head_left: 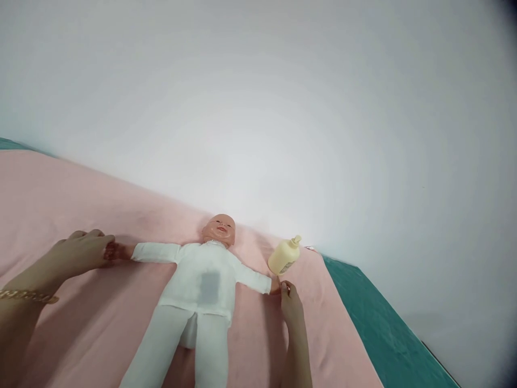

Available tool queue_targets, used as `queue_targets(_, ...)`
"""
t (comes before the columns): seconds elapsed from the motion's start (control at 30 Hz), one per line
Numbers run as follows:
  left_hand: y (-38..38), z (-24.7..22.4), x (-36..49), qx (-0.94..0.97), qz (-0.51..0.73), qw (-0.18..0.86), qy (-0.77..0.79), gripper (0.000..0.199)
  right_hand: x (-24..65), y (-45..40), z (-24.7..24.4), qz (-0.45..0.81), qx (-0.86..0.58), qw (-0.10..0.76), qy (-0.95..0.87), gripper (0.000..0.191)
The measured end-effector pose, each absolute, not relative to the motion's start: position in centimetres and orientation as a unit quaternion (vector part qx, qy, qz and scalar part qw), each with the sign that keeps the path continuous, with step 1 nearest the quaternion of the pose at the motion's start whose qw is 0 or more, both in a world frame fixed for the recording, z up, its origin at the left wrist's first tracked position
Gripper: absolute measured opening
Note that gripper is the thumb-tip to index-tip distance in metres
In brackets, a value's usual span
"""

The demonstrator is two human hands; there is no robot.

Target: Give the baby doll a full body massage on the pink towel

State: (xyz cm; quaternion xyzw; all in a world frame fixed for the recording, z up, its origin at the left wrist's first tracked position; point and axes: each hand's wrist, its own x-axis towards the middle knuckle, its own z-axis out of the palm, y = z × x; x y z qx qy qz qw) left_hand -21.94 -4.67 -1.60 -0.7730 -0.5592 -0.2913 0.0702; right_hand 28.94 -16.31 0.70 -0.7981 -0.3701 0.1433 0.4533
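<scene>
A baby doll (205,275) in a white top and white trousers lies on its back on a pink cloth (100,318), arms spread wide. My left hand (86,249) has its fingers closed round the doll's hand at the left. At the right, my right hand (290,296) pinches the doll's other hand between thumb and fingers. Just beyond my right hand is a pale yellow pump bottle (283,257). The doll's top bears a grey rectangular patch on the front.
A white wall (258,118) rises behind the cloth. Green covering (375,312) shows past the cloth's right edge, with a little more at the far left. A small object (310,248) lies by the wall, right of the bottle.
</scene>
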Motion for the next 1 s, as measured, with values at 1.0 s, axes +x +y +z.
queue_targets(1.0, -10.8, 2.5, -5.5, -0.910, -0.343, 0.030, -0.232, 0.029, 15.6, -18.0, 4.8, -0.073, -0.376, 0.422, -0.822, 0.021)
